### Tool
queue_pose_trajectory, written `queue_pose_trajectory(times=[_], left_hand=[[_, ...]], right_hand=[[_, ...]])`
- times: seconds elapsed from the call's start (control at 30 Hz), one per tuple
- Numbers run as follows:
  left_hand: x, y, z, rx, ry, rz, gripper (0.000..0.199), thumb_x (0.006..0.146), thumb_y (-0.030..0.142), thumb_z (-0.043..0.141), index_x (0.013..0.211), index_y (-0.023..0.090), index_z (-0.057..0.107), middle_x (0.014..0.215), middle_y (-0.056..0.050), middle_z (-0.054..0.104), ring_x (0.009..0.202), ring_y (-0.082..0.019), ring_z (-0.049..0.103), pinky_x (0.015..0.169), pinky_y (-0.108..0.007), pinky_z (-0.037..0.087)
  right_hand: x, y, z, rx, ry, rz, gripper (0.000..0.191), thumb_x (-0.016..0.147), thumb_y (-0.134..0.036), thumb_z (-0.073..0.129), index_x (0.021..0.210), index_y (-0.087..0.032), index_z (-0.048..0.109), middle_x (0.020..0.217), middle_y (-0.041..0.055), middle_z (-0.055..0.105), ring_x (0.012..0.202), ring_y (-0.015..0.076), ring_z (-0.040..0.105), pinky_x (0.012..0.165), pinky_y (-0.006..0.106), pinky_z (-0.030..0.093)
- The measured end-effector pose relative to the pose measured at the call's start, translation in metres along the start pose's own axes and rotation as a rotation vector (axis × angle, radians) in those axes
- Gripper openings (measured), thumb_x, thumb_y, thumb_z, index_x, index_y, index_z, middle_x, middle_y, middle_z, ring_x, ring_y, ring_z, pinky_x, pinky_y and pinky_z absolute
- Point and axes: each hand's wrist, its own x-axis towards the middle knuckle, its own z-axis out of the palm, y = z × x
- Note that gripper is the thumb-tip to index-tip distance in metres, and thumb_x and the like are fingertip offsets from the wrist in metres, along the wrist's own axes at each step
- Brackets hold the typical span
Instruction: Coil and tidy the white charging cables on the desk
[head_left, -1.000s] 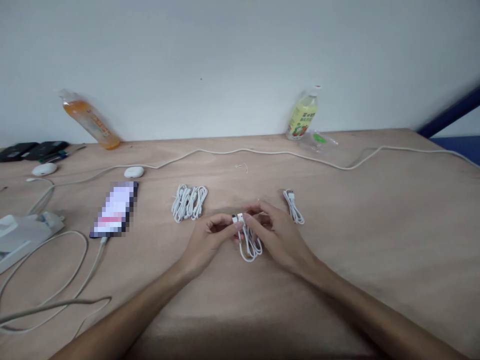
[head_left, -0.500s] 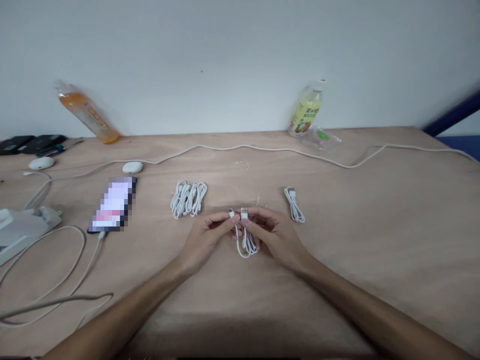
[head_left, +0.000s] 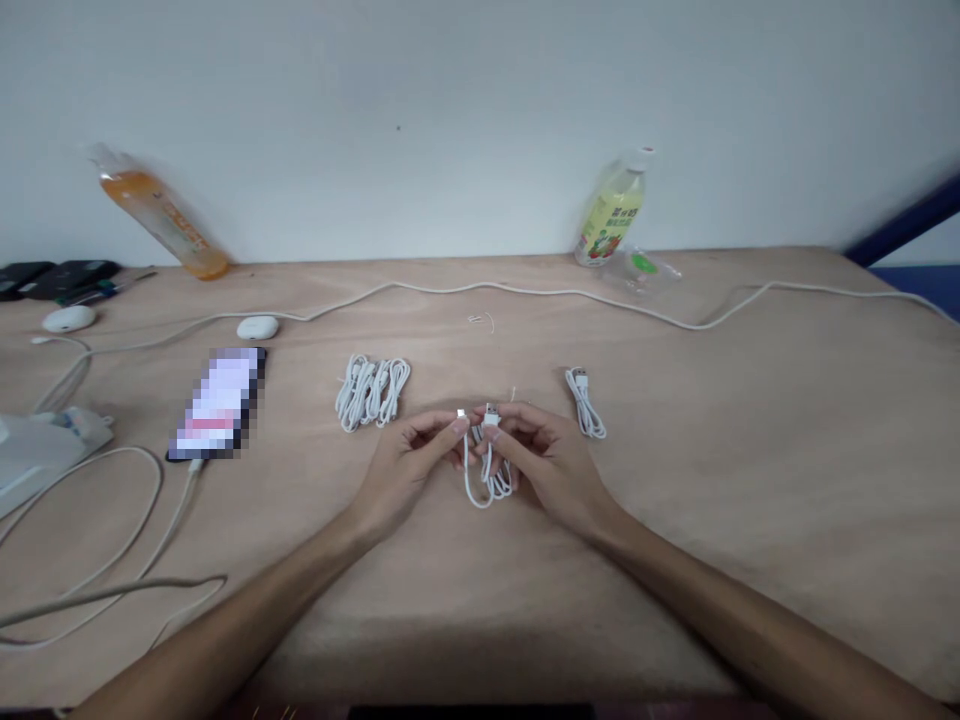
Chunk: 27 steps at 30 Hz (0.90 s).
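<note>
Both hands hold one white USB cable (head_left: pixel 478 500) over the middle of the table. My left hand (head_left: pixel 409 462) pinches its smaller plug between thumb and fingers. The larger USB-A plug sits in the pinch of my right hand (head_left: pixel 553 462), with the cable's folded coils hanging below, partly hidden by the fingers. A group of several coiled white cables (head_left: pixel 372 392) lies beyond my left hand. Past my right hand is a single coiled cable (head_left: pixel 586 402) with its USB plug pointing away from me.
At left lie a phone (head_left: pixel 217 404) with a charging lead, a white earbud case (head_left: pixel 257 327) and a white power strip (head_left: pixel 45 455). An orange drink bottle (head_left: pixel 161 220) and a yellow-green bottle (head_left: pixel 615 212) lean at the wall. A long white cord (head_left: pixel 555 292) crosses the back.
My left hand has drawn the smaller plug slightly left, away from the USB-A plug, so the gap between them is wider. The whole view has shifted a little.
</note>
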Motion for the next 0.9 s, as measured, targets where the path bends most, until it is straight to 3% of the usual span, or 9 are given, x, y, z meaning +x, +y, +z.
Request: queue_pose_trajectory(times=[0.23, 0.63, 0.9], left_hand=[[-0.0015, 0.0018, 0.0026, -0.009, 0.049, -0.021, 0.026, 0.088, 0.044, 0.085, 0.097, 0.020, 0.087, 0.083, -0.005, 0.082, 0.078, -0.018, 0.071, 0.081, -0.030, 0.057], [-0.0024, 0.0003, 0.0025, 0.029, 0.088, -0.011, 0.023, 0.086, 0.039, 0.084, 0.099, 0.020, 0.087, 0.097, -0.007, 0.085, 0.090, -0.022, 0.075, 0.089, -0.035, 0.059], [-0.0021, -0.0002, 0.0018, 0.028, 0.072, -0.012, 0.023, 0.086, 0.040, 0.084, 0.098, 0.021, 0.088, 0.088, -0.006, 0.083, 0.086, -0.022, 0.074, 0.088, -0.038, 0.060]], right_hand=[[0.0012, 0.0008, -0.0014, -0.009, -0.021, -0.007, 0.033, 0.095, -0.051, 0.076, 0.111, -0.022, 0.081, 0.076, 0.0009, 0.076, 0.057, 0.0134, 0.065, 0.048, 0.024, 0.050], [-0.0009, -0.0049, 0.0011, -0.036, -0.040, 0.013, 0.038, 0.095, -0.058, 0.076, 0.086, -0.021, 0.075, 0.068, -0.0010, 0.069, 0.053, 0.0120, 0.060, 0.049, 0.024, 0.047], [-0.0010, -0.0053, 0.0005, -0.044, -0.037, 0.009, 0.036, 0.097, -0.057, 0.074, 0.088, -0.022, 0.076, 0.069, -0.0011, 0.069, 0.054, 0.0115, 0.057, 0.050, 0.024, 0.046]])
